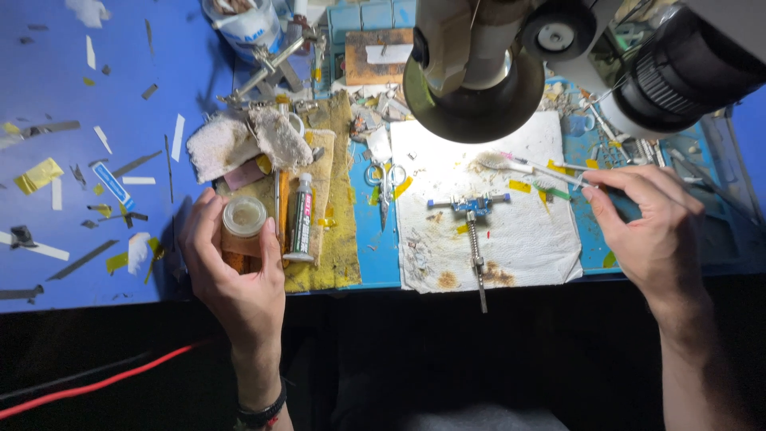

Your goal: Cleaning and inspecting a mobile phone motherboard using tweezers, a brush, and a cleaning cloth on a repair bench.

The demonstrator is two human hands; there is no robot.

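My left hand (231,271) grips a small round jar (243,226) with a pale lid, at the left edge of a stained yellow cloth (335,239). My right hand (650,219) pinches the handle of a toothbrush (531,167); its worn bristles rest on the far part of a white paper towel (519,231). In the middle of that towel lies a small blue circuit-board clamp (469,205) with a long screw rod (477,263) pointing toward me. A small tube (300,217) lies on the cloth just right of the jar.
A microscope head with ring light (475,88) hangs over the towel. Small scissors (385,182) lie on the blue mat (96,120), which is strewn with tape scraps. Dirty rags (247,140) and a metal stand (263,72) sit at the back. A red cable (96,383) runs below the table edge.
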